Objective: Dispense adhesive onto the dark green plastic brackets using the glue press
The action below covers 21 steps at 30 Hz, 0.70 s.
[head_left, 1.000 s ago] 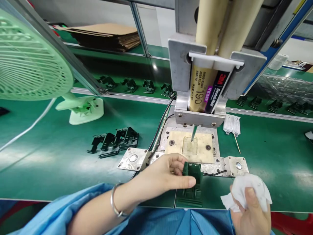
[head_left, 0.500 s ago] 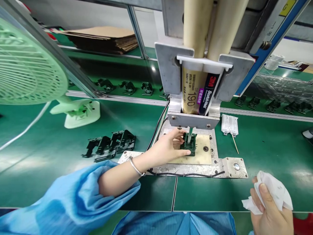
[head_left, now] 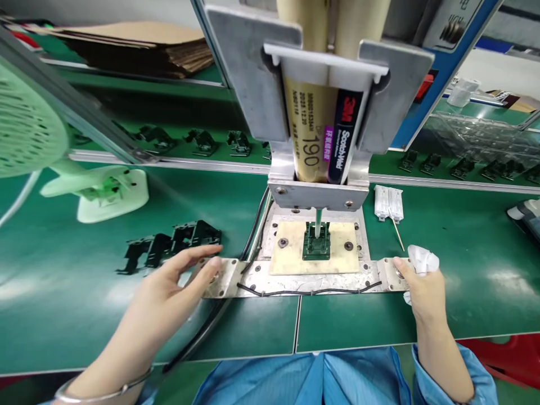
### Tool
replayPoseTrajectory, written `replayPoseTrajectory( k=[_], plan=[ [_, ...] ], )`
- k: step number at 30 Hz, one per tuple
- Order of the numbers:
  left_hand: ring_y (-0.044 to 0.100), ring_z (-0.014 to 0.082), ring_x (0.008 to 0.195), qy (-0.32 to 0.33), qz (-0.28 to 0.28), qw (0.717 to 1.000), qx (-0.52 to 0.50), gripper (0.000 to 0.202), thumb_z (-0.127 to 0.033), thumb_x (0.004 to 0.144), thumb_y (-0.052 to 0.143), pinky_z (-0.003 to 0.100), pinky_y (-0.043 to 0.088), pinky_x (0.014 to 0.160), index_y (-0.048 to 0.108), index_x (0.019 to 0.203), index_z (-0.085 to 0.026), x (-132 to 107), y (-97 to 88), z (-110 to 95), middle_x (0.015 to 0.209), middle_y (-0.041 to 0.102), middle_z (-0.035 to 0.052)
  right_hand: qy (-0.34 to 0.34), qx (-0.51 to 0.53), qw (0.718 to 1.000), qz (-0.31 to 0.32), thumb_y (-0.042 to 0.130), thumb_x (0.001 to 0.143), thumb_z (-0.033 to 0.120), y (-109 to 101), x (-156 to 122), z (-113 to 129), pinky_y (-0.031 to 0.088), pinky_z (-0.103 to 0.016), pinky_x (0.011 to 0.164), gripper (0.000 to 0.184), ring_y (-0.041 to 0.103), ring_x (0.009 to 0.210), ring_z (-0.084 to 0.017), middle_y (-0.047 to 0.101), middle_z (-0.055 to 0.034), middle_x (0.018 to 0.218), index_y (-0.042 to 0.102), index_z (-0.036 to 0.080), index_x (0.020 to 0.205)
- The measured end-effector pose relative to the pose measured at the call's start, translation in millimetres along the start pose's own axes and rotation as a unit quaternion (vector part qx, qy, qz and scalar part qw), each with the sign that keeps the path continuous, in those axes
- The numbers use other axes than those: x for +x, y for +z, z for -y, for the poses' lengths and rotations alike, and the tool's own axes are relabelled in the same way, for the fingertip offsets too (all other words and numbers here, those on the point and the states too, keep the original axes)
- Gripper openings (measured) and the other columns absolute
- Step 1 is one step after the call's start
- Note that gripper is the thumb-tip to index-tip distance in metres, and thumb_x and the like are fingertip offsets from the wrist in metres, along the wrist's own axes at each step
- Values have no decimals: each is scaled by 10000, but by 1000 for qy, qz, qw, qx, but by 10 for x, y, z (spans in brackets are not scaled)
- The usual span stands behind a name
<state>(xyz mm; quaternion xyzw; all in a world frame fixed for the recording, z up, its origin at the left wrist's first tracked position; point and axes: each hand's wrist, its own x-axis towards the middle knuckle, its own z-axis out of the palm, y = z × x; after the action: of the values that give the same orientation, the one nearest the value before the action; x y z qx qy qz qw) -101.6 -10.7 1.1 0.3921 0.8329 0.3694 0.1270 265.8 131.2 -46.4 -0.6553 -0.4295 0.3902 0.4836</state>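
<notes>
My left hand [head_left: 171, 292] is at the left button block [head_left: 228, 275], fingers apart and holding nothing, its thumb tip over the button. A crumpled white tissue [head_left: 423, 260] is gripped in my right hand [head_left: 428, 295], whose thumb rests at the button of the right button block [head_left: 390, 274]. Between the hands, a dark green plastic part [head_left: 310, 250] sits on a cream fixture plate [head_left: 280, 264]. The thin nozzle [head_left: 318, 222] of the adhesive cartridge [head_left: 310, 132] points down at this part. Whether nozzle and part touch, I cannot tell.
Several dark plastic parts [head_left: 194, 233] lie left of the fixture. A green fan [head_left: 112, 194] stands farther left. Two white caps [head_left: 388, 203] and a wooden stick [head_left: 396, 233] are at right. More parts [head_left: 239, 143] line the back belt. A cable [head_left: 202, 332] crosses the front edge.
My left hand has let go of the green part and moved left to the left button block. My right hand has moved forward with the tissue to the right button block. The view has shifted.
</notes>
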Motion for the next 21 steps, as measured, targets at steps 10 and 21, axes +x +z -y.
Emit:
replayPoseTrajectory(
  k=[10, 21],
  plan=[
    [570, 390, 1213, 26, -107, 980, -164, 448, -547, 758, 710, 613, 440, 1063, 626, 1147, -343, -222, 186, 157, 1225, 643, 77, -33, -46, 993, -103, 873, 588, 509, -142, -221, -14, 469, -291, 538, 599, 598, 682, -209, 681, -69, 831, 682, 130, 1012],
    [641, 164, 822, 372, 201, 874, -239, 299, -181, 824, 736, 259, 571, 714, 585, 1078, -224, -1085, 541, -649, 930, 656, 35, 75, 310, 866, 385, 651, 786, 728, 58, -1459, 229, 535, -439, 786, 549, 633, 847, -276, 658, -98, 909, 681, 235, 1026]
  ],
)
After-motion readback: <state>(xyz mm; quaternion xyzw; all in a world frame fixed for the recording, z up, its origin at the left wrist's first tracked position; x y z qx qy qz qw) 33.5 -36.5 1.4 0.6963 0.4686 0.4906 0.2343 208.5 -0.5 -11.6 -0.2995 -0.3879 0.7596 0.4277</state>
